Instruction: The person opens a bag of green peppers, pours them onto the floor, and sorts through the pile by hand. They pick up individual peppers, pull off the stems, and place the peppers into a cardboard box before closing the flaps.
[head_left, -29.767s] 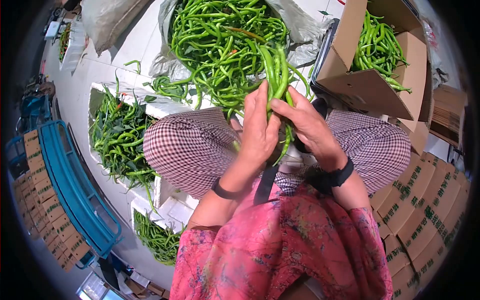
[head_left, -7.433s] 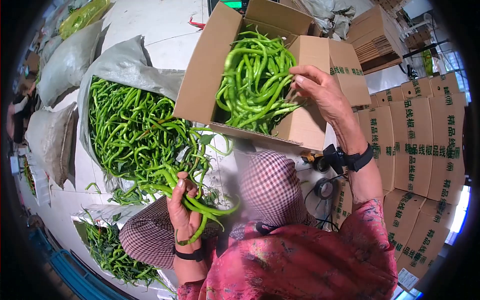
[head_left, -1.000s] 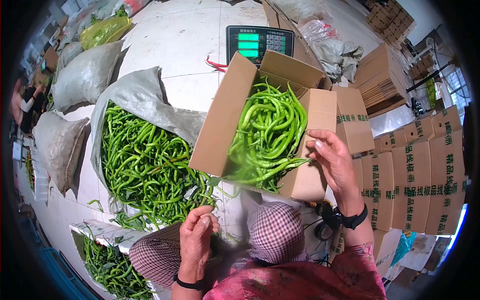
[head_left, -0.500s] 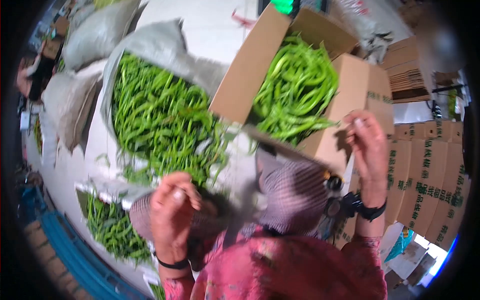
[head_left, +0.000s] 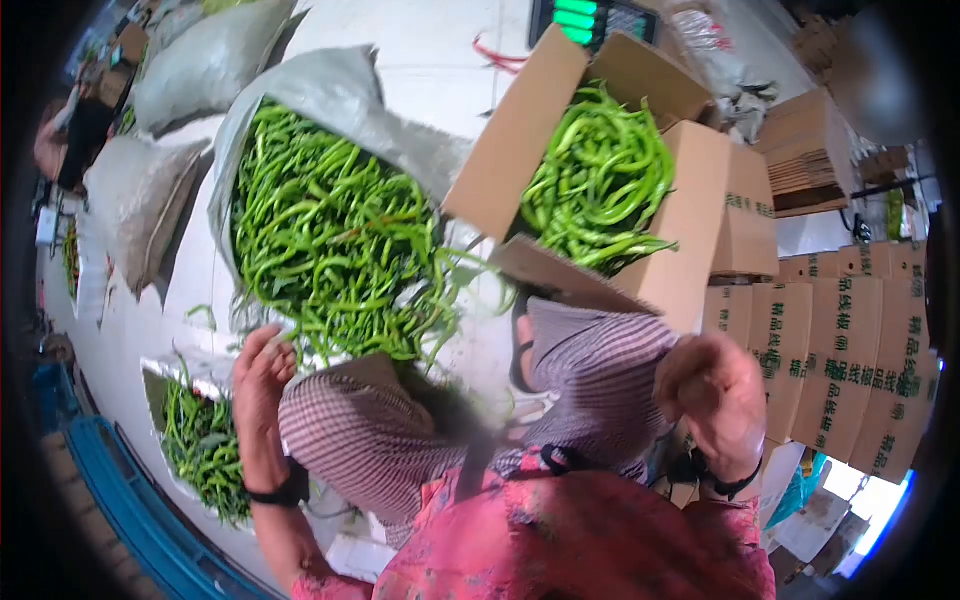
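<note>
My left hand [head_left: 265, 368] is raised beside the lower left edge of the sack's spilled peppers, its fingers curled in with nothing visible in them. Over my right knee, my right hand [head_left: 712, 400] has bent, closed fingers, somewhat blurred, with no object showing. Long green peppers [head_left: 330, 230] fill the mouth of a grey woven sack [head_left: 325, 80] and spread onto the floor. To their right, an open cardboard box [head_left: 515, 130] holds more green peppers [head_left: 600, 175], lying curved in a heap.
Full sacks [head_left: 145, 205] lie at the upper left. A smaller container of peppers [head_left: 205, 450] is at lower left, near a blue rail [head_left: 140, 510]. A scale with a green display [head_left: 575, 18] stands behind the box. Printed cartons [head_left: 840, 350] are stacked at right.
My left hand has moved left and slightly up. My right hand has dropped away from the box flap toward my knee. The view has shifted slightly, and my knees show more fully.
</note>
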